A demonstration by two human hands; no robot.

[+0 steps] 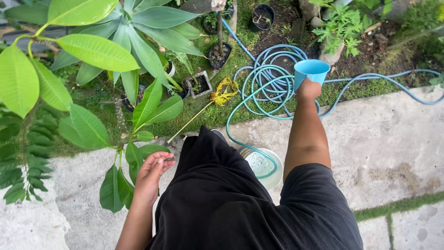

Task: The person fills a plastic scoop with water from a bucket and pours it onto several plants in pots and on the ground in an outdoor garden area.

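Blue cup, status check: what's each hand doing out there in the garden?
Right hand has the blue cup in its grip, held out over the coiled hose. Left hand open, touching plant leaves. White bucket below.

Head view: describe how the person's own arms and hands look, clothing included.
Both arms are bare from the short black sleeves down. The left hand and the right hand wear no gloves, and no rings, watch or bracelets show. The black top is plain, loose and unmarked, with the right sleeve ending above the elbow.
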